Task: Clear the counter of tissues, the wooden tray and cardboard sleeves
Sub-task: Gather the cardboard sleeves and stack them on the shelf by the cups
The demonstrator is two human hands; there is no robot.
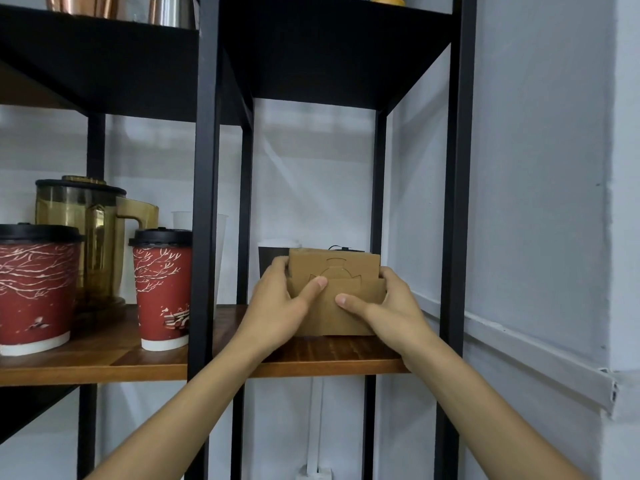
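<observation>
A stack of brown cardboard sleeves (341, 271) stands on edge on the wooden shelf (346, 355) in the right bay of a black metal rack. My left hand (280, 306) grips the stack's left side, thumb across its front. My right hand (388, 306) holds the right side, thumb on the front face. The stack's bottom edge rests on or just above the shelf board. No tissues or wooden tray are in view.
Two red paper cups with black lids (162, 289) (34, 289) and an amber blender jug (86, 237) stand in the left bay. A black upright post (204, 202) divides the bays. A dark box (272, 259) sits behind the sleeves. A white wall is at the right.
</observation>
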